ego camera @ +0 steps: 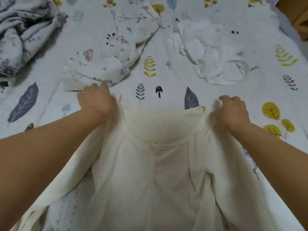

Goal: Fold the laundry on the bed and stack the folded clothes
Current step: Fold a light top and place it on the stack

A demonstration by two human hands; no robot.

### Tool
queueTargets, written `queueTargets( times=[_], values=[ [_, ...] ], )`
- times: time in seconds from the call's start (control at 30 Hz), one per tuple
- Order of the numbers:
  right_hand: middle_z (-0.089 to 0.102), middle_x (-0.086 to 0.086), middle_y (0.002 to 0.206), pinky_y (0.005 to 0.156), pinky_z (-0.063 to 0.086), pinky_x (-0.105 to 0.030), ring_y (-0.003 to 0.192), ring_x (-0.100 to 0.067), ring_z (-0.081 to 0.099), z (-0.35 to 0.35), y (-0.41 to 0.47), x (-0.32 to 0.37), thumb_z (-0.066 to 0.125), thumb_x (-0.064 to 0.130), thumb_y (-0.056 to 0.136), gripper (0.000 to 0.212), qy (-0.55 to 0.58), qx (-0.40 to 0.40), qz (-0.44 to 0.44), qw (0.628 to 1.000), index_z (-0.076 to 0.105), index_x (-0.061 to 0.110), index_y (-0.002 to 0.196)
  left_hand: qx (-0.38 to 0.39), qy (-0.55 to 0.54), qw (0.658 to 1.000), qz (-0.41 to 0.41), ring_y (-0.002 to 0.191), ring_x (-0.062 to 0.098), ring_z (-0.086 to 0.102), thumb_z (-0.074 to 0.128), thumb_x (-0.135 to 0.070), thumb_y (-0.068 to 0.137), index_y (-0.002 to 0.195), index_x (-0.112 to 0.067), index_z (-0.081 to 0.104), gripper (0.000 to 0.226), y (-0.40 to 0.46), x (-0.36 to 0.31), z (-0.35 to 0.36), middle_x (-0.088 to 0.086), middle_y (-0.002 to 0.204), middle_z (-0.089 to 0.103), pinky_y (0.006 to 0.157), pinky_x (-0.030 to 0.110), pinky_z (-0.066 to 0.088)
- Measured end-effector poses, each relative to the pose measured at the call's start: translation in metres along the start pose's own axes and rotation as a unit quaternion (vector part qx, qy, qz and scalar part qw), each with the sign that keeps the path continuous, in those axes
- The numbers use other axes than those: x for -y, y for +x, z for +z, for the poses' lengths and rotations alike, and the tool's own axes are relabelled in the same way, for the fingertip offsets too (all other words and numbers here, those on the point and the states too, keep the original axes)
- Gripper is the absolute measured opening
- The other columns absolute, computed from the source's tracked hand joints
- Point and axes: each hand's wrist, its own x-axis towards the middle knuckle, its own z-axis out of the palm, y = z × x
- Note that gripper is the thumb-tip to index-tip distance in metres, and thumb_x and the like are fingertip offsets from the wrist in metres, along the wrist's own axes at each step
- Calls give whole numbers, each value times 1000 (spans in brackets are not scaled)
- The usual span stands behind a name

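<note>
The cream garment (155,177) is running off the bottom edge, so its hem is not showing. Both hands' fingertips are curling out of sight into its shoulders, and the right hand (233,110) is blurring there. The grey patterned blanket (21,35) is being cut by the left edge, and the brown object (298,15) by the right.

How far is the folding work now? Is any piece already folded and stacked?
No stack shows. In hand: the left hand and right hand grip the shoulders of a cream shirt, spread out, not yet folded. Left: a printed garment and a white garment, both crumpled on the bed.
</note>
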Motion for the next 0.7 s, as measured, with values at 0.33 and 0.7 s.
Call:
queueTargets(
  times=[0.33, 0.7],
  values=[
    [-33, 0, 147, 111, -9, -55, 132, -17, -32, 82, -122, -5, 17, 56, 95, 67, -142, 59, -151, 977, -6, 25, 150, 146, 26, 956, 254, 135, 20, -30, -11, -60, 79, 137, -35, -30, 66, -140, -16, 85, -1, 154, -24, 111, 52, -11],
    [-2, -3, 159, 116, 3, -41, 145, -19, -5, 55, -131, -4, 27, 45, 98, 61, -44, 80, -129, 987, 6, 22, 151, 148, -25, 962, 226, 145, 22, 3, 38, -37, 96, 149, -21, 13, 61, -144, -12, 58, 4, 158, 5, 115, 47, 2]
  ],
)
